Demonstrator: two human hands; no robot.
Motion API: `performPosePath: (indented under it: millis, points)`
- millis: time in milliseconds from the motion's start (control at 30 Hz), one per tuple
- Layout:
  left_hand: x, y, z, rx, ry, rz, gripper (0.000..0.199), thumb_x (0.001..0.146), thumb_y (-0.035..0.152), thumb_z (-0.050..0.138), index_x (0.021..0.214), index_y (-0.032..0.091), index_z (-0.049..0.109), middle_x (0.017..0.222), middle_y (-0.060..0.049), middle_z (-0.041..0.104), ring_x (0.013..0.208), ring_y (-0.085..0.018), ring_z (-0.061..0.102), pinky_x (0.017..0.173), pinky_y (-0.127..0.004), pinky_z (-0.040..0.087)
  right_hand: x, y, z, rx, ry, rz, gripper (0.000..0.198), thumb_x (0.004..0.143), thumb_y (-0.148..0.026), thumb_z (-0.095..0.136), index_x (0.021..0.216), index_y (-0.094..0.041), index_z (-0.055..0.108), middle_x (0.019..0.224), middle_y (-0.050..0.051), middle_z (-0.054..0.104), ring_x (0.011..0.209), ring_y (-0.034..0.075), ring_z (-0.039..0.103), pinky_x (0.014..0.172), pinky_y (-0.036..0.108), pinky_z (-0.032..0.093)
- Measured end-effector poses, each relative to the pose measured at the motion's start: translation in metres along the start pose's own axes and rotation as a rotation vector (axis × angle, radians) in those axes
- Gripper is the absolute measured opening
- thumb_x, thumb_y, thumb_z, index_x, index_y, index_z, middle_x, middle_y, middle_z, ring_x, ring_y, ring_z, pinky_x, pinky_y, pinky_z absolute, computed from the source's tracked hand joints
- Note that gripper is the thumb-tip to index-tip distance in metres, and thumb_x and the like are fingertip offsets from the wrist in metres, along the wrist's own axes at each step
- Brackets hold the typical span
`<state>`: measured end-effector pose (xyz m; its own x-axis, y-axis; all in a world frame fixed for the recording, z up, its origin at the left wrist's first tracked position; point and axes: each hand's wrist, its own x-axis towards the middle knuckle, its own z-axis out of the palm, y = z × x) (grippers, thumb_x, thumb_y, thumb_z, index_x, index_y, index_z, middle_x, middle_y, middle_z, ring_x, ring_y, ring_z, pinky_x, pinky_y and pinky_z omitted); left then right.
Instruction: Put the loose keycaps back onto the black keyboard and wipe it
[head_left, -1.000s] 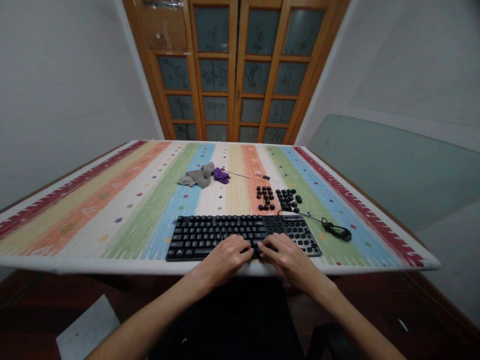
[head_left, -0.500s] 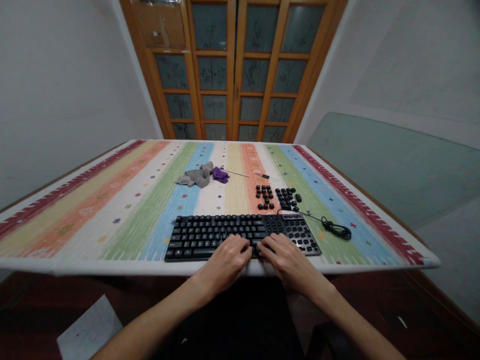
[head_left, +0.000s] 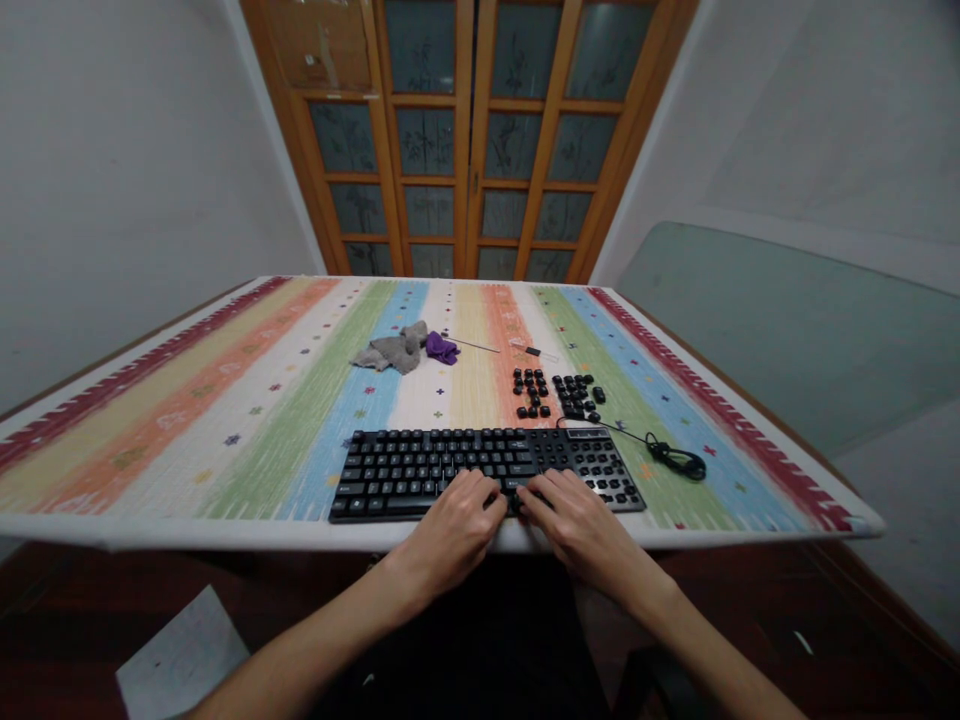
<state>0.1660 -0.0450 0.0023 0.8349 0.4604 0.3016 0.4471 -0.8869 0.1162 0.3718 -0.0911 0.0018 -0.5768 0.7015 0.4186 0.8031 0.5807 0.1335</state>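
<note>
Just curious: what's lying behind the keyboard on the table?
Behind the keyboard lie loose black keycaps, a coiled cable, grey cloth and purple cloth. Both hands cover its near keys.

A table (head_left: 225, 520) fills the middle, under a cloth (head_left: 247, 410) striped lengthwise in red, orange, green, blue and yellow. At the far end stands a wooden door (head_left: 469, 140) of several leaves, each with dark frosted panes. A plain pale wall (head_left: 112, 180) rises on the left, another (head_left: 810, 110) on the right. A grey-green pane (head_left: 787, 330) leans low on the right. The near floor (head_left: 75, 620) is dark red-brown, with a pale sheet (head_left: 180, 665) lying near left. Light is dim and even.
</note>
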Motion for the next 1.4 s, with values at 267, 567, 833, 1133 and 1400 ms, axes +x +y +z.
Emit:
performPosePath:
  millis: [267, 567, 833, 1133, 1400]
  points:
    - [-0.003, 0.001, 0.004, -0.006, 0.029, -0.019, 0.033, 0.079, -0.005, 0.043, 0.101, 0.015, 0.059, 0.099, -0.010, 0.061, 0.091, -0.024, 0.055, 0.086, -0.041, 0.051, -0.001, 0.003, 0.000, 0.051, -0.011, 0.015, 0.022, 0.097, -0.008, 0.043, 0.106, -0.012, 0.063, 0.090, 0.010, 0.060, 0.080, 0.023, 0.051, 0.071, 0.036, 0.040]
    - [-0.004, 0.003, 0.004, -0.055, 0.037, -0.050, 0.032, 0.080, -0.007, 0.043, 0.099, 0.015, 0.056, 0.101, -0.009, 0.061, 0.092, -0.023, 0.055, 0.088, -0.040, 0.050, -0.001, 0.004, 0.005, 0.055, 0.002, 0.023, 0.022, 0.099, -0.013, 0.043, 0.108, -0.012, 0.063, 0.090, 0.010, 0.060, 0.078, 0.022, 0.050, 0.070, 0.035, 0.039]
    - [-0.004, 0.003, 0.007, -0.056, 0.016, -0.042, 0.028, 0.086, -0.004, 0.045, 0.102, 0.015, 0.057, 0.100, -0.009, 0.061, 0.092, -0.023, 0.054, 0.086, -0.039, 0.050, -0.004, 0.010, 0.001, 0.089, 0.017, 0.026, 0.020, 0.098, -0.012, 0.046, 0.106, -0.012, 0.064, 0.090, 0.010, 0.060, 0.078, 0.022, 0.050, 0.070, 0.035, 0.039]
    - [-0.001, 0.005, 0.007, 0.036, -0.020, -0.014, 0.027, 0.089, -0.002, 0.043, 0.104, 0.013, 0.059, 0.100, -0.009, 0.062, 0.093, -0.023, 0.054, 0.087, -0.039, 0.050, -0.004, 0.008, 0.000, 0.113, 0.011, 0.037, 0.021, 0.099, -0.014, 0.046, 0.110, -0.014, 0.064, 0.091, 0.010, 0.061, 0.079, 0.021, 0.052, 0.071, 0.034, 0.041]
    - [0.003, 0.009, 0.004, 0.190, -0.057, 0.046, 0.016, 0.095, 0.005, 0.046, 0.092, 0.012, 0.061, 0.090, -0.007, 0.060, 0.084, -0.021, 0.055, 0.080, -0.034, 0.048, 0.000, 0.004, 0.000, 0.052, -0.006, 0.013, 0.022, 0.092, -0.006, 0.052, 0.110, -0.013, 0.063, 0.092, 0.009, 0.061, 0.079, 0.021, 0.052, 0.072, 0.034, 0.041]
